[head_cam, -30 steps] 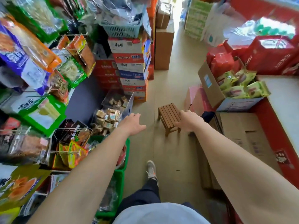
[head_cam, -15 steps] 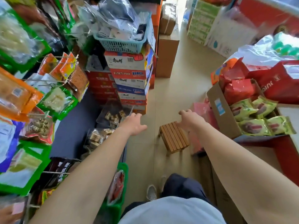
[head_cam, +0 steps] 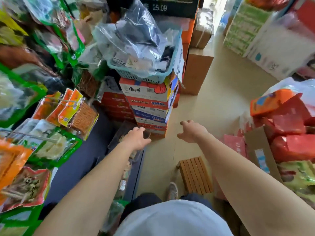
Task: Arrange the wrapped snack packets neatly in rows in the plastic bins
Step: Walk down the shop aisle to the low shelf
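Evidently early going. Your left hand hovers over the clear bins at centre frame, fingers loosely spread, holding nothing. Your right hand hangs just right of centre above bare floor, fingers slack, also empty. Small wrapped packets show beside your left forearm, too blurred to judge any rows. With no packet in hand, the arranging looks mostly ahead.
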Demonstrator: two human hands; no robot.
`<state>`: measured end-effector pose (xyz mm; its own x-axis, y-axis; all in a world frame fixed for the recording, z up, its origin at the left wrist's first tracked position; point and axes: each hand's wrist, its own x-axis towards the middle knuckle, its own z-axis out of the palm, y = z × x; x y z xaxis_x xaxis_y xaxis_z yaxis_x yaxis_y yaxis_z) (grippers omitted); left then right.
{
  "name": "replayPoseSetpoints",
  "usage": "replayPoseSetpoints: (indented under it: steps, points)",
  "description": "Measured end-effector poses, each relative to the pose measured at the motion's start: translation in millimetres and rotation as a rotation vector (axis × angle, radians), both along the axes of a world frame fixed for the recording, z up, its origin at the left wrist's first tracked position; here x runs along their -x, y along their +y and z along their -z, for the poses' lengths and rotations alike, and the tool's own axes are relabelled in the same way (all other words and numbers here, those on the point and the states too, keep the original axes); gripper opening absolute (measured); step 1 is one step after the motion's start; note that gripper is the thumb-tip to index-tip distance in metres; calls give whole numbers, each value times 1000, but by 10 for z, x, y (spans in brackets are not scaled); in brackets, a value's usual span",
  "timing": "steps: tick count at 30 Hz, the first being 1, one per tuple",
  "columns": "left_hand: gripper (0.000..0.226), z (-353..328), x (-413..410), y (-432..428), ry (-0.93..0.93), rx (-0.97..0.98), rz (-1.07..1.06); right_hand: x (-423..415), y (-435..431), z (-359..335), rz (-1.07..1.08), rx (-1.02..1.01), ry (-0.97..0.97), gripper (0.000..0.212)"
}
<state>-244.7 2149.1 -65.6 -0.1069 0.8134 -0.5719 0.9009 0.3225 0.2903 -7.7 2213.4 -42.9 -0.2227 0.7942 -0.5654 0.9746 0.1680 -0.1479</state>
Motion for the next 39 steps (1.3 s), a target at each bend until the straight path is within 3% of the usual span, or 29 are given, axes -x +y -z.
replayPoseSetpoints:
  steps: [14, 20, 33, 39]
  points:
    - [73, 441, 1106, 1006, -45, 89, -220, 1736, 1434, 392, -364, 79, 0, 71]
    - [74, 513, 1448, 1004, -92, 144, -376, 2441, 1719, 269, -567, 107, 29, 58]
    - [76, 576, 1343, 578, -82, 134, -872, 3206, 1786, 569, -988, 253, -40, 68]
    - [52, 515, 876, 321, -128, 57, -1199, 3240, 1505, 619, -1295, 255, -21, 63]
